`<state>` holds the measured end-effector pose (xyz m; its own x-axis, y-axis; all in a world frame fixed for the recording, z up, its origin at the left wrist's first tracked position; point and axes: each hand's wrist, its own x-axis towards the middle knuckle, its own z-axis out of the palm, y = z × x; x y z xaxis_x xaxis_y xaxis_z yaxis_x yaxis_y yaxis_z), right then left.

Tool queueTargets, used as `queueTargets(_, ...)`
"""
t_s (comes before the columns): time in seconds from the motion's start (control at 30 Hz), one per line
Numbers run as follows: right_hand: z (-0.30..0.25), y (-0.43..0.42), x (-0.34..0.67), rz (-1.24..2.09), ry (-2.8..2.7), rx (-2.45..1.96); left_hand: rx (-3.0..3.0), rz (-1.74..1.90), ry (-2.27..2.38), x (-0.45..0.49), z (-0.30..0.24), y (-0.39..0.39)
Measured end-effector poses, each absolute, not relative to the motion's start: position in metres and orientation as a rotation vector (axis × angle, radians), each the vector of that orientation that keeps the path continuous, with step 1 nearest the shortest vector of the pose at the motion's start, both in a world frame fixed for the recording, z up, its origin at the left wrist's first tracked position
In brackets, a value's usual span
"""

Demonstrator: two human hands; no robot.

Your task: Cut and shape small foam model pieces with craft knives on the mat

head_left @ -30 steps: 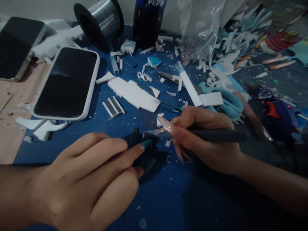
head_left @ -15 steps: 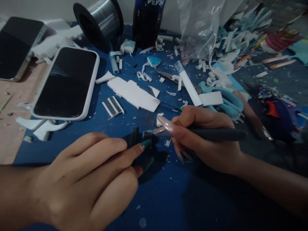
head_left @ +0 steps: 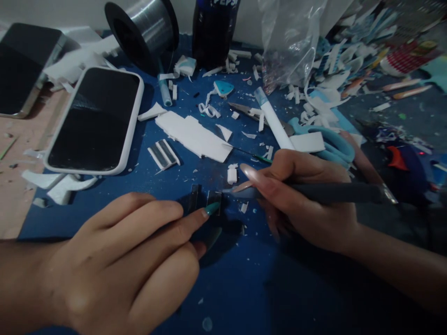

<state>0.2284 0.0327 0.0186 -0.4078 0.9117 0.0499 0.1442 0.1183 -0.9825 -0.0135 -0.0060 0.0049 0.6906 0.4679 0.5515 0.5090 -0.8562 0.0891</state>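
On the blue work surface (head_left: 237, 298), my left hand (head_left: 139, 251) rests with its fingers stretched forward. Its index fingertip, with a green nail, presses on a small dark flat piece (head_left: 213, 195). A similar dark strip (head_left: 194, 195) lies just to the left. My right hand (head_left: 307, 200) grips a slim pen-like tool with a dark handle (head_left: 335, 193) in a pinch. The tool's fine grey tip points left, at the dark piece's upper right edge; whether it touches cannot be made out. Above the hands lies a white cut sheet (head_left: 193, 135), beside a small black-and-white striped piece (head_left: 164, 154).
A white-cased phone (head_left: 96, 121) and another phone (head_left: 26, 70) lie at left. Behind are a wire spool (head_left: 146, 32), a dark bottle (head_left: 214, 37) and a clear bag (head_left: 289, 42). Blue-handled pliers (head_left: 335, 144), a white pen (head_left: 274, 118) and scattered white offcuts (head_left: 331, 88) lie at right.
My right hand has shifted slightly to the right with the tool, so more of the tool's tip shows. My left hand stays almost where it was on the dark piece.
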Motion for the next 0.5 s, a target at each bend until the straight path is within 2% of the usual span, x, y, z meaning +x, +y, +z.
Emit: queueTargets(0.5,0.0182,0.0335,0.2295,1.333,-1.679,-1.047,-2.819,-0.943,-0.782,-0.0136,0.0048,-0.0037)
